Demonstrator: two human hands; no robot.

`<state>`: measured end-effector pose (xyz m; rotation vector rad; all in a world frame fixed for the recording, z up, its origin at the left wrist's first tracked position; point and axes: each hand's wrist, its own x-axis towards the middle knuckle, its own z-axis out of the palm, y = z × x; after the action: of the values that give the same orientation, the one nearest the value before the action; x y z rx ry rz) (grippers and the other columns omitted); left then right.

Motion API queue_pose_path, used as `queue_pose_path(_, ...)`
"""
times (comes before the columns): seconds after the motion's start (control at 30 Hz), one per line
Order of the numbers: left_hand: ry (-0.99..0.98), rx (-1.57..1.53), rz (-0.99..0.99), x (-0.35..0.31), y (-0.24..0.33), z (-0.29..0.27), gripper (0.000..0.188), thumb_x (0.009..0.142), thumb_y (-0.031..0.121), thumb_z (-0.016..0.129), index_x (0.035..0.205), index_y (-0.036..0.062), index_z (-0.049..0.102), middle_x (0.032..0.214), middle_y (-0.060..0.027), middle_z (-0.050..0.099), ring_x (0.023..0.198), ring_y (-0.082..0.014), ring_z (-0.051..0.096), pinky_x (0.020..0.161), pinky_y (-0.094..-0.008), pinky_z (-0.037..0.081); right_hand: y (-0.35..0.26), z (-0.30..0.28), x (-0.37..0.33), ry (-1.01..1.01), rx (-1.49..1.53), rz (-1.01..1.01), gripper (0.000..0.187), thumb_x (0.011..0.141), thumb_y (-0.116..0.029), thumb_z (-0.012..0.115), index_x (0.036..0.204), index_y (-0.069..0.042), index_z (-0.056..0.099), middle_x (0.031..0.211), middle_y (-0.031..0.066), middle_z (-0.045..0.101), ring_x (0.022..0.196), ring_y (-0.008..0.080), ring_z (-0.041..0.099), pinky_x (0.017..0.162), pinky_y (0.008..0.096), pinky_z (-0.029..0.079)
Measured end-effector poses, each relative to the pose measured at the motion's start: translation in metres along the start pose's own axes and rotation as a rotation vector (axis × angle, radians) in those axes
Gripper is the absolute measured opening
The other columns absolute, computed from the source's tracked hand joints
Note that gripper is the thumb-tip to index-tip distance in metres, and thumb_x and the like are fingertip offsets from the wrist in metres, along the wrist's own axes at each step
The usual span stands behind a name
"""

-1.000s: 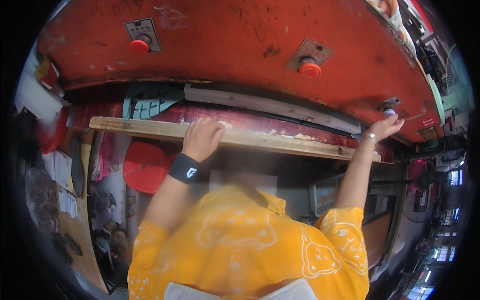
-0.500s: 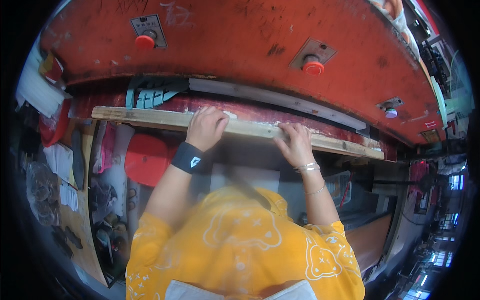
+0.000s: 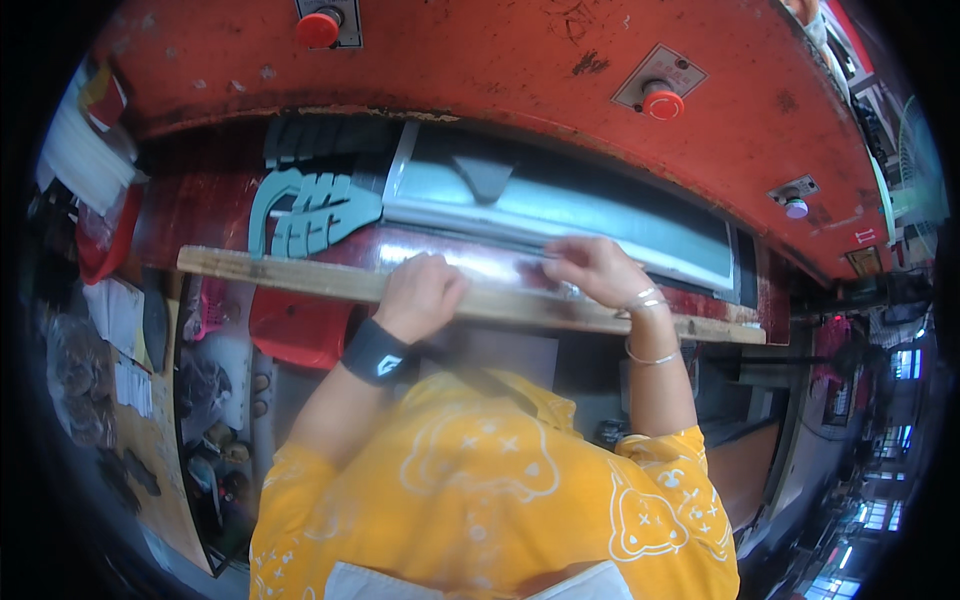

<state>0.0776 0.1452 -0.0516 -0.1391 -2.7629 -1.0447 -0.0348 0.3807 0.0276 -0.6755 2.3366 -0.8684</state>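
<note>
A pale wooden bar (image 3: pixel 285 270) runs along the front edge of a dark red shiny board (image 3: pixel 200 215). My left hand (image 3: pixel 420 295), with a black band on its wrist, is closed in a fist over this bar; its fingertips are hidden. My right hand (image 3: pixel 595 272), wearing bracelets, hovers over the board by the bar, fingers curled together and slightly blurred. Whatever it may hold does not show. Behind the hands lies a pale green sheet (image 3: pixel 600 215) in a light frame, a dark wedge-shaped piece (image 3: pixel 485 178) on it. Slotted green foam cutouts (image 3: pixel 325 215) lie at the left.
Overhanging the board is a scratched red machine body (image 3: pixel 480 60) with red push buttons (image 3: pixel 662 103) and a pale purple one (image 3: pixel 796 207). A red stool (image 3: pixel 300 325) stands below the bar at left. Papers and plastic bags (image 3: pixel 80 370) lie on a side table.
The board and bar have come out toward me, exposing more of the green sheet and cutouts. My left fingers have curled into a fist; my right hand has lifted off the bar.
</note>
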Motion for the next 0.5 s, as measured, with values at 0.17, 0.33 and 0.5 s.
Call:
queue_pose_path(0.17, 0.556, -0.394, 0.057, 0.001, 0.000, -0.019, 0.032, 0.088, 0.020, 0.059, 0.113, 0.0003, 0.062, 0.101, -0.0172, 0.063, 0.097, -0.0307, 0.060, 0.083, -0.0382, 0.047, -0.044, 0.058, 0.056, 0.618, -0.411, -0.252, 0.089, 0.062, -0.046, 0.081, 0.134, -0.008, 0.043, 0.133, 0.0231, 0.041, 0.120, 0.0426, 0.040, 0.099, 0.0489, 0.036)
queue_pose_path(0.33, 0.417, -0.278, 0.001, -0.010, -0.005, -0.020, 0.079, 0.088, 0.036, 0.059, 0.144, -0.0063, 0.022, 0.133, -0.0248, 0.048, 0.124, -0.0385, 0.044, 0.107, -0.0420, 0.029, -0.063, 0.115, 0.044, 0.620, -0.372, -0.178, 0.080, 0.059, -0.034, 0.080, 0.130, -0.013, 0.049, 0.141, 0.0294, 0.032, 0.120, 0.0499, 0.036, 0.100, 0.0528, 0.032)
queue_pose_path(0.5, 0.206, -0.008, -0.039, -0.063, 0.001, -0.011, 0.092, 0.083, 0.052, 0.059, 0.144, -0.0057, 0.022, 0.136, -0.0218, 0.047, 0.132, -0.0348, 0.038, 0.109, -0.0538, 0.019, -0.055, 0.126, -0.005, 0.607, -0.100, -0.245, 0.073, 0.057, -0.031, 0.079, 0.125, -0.016, 0.059, 0.142, 0.0306, 0.034, 0.123, 0.0465, 0.038, 0.103, 0.0496, 0.033)
